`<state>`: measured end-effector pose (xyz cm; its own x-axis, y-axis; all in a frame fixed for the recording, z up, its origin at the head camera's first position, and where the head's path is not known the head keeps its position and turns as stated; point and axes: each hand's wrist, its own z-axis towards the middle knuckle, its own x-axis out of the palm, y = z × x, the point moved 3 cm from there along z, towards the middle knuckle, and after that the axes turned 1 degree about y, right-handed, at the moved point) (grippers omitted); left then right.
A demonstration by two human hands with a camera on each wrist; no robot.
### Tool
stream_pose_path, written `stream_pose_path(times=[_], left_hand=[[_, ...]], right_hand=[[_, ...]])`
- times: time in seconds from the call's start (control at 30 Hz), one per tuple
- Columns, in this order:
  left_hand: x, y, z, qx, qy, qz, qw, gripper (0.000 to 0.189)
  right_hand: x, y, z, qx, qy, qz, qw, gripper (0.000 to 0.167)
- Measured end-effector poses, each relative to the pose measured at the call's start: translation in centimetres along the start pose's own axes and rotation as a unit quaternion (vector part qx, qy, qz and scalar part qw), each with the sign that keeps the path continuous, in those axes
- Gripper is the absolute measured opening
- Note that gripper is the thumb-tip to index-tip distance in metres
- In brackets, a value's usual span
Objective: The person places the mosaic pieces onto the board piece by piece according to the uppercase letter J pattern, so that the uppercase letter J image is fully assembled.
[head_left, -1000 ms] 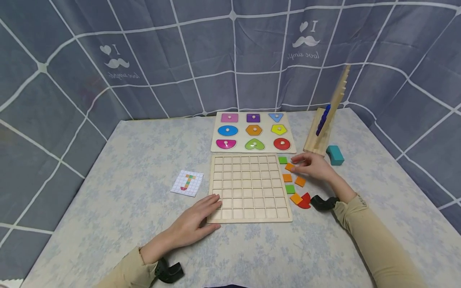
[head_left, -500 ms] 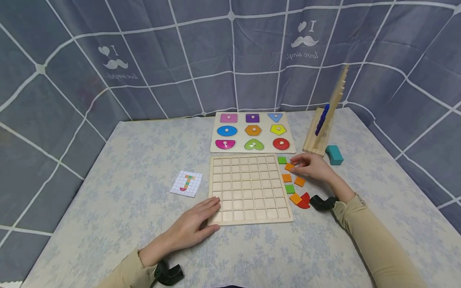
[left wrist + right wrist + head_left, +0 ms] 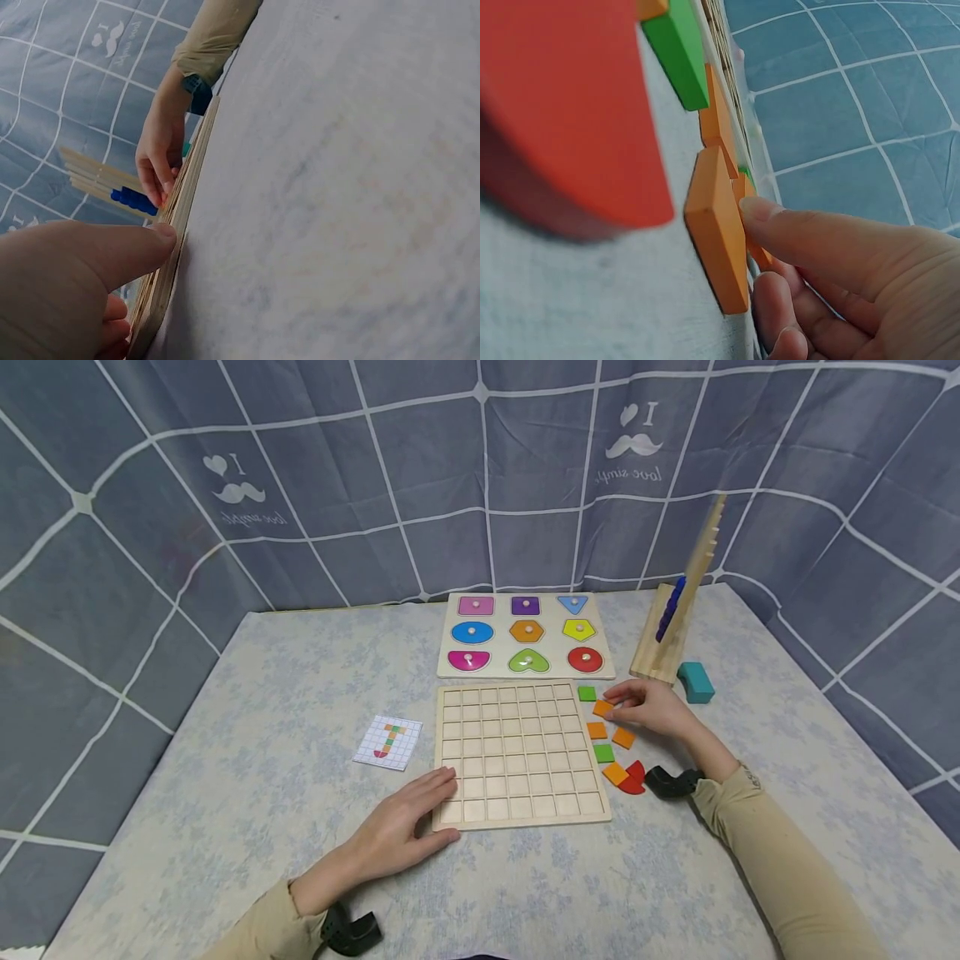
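Observation:
In the head view my left hand (image 3: 401,827) rests on the near left part of a wooden grid board (image 3: 525,824), fingers extended. Its thumb (image 3: 142,251) lies at the board's edge in the left wrist view. To the right of the board, my right hand (image 3: 652,706) pinches an orange square tile (image 3: 602,708) between thumb and fingers; the tile is partly hidden in the right wrist view. Around it lie more orange tiles (image 3: 623,738), green tiles (image 3: 603,753) and red curved-edged pieces (image 3: 634,781). One orange tile (image 3: 714,225) sits close to the thumb.
A pattern card (image 3: 387,742) lies left of the board. Behind the board is a knobbed shape puzzle (image 3: 527,632). Toward the back right stand a wooden frame (image 3: 660,652) with blue beads (image 3: 671,610) and a teal block (image 3: 696,682). Curtains (image 3: 337,485) surround the table.
The grid board has turned slightly, its near left corner shifting toward me, with my left hand on it. My right hand stays at the orange square tile.

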<state>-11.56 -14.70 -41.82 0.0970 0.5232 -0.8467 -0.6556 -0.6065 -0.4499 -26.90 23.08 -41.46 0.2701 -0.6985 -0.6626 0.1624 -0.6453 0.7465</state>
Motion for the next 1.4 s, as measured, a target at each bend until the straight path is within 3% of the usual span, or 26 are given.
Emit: stream_pose_path(times=[0.2, 0.5, 0.63, 0.8, 1.0, 1.4], left_hand=[[-0.1, 0.2, 0.0, -0.016, 0.004, 0.002, 0.9999, 0.06], [-0.1, 0.3, 0.3, -0.009, -0.006, -0.006, 0.9999, 0.057], [-0.2, 0.2, 0.3, -0.012, -0.006, -0.01, 0.9999, 0.057], [-0.3, 0.2, 0.3, -0.015, -0.007, -0.011, 0.9998, 0.057], [-0.3, 0.2, 0.4, -0.015, -0.007, -0.013, 0.9998, 0.057], [0.0, 0.3, 0.3, -0.019, 0.005, -0.013, 0.9997, 0.056]], right_hand=[[0.2, 0.1, 0.1, -0.007, 0.009, 0.01, 0.9999, 0.038], [0.1, 1.3, 0.0, 0.0, 0.042, -0.012, 0.9991, 0.026], [-0.1, 2.6, 0.4, 0.005, 0.059, -0.032, 0.9977, 0.029], [0.2, 5.2, 1.6, -0.029, 0.086, -0.049, 0.9947, 0.026], [2.0, 8.6, 3.8, -0.074, 0.105, -0.041, 0.9908, 0.017], [7.6, 12.6, 7.2, -0.09, 0.148, -0.066, 0.9827, 0.013]])
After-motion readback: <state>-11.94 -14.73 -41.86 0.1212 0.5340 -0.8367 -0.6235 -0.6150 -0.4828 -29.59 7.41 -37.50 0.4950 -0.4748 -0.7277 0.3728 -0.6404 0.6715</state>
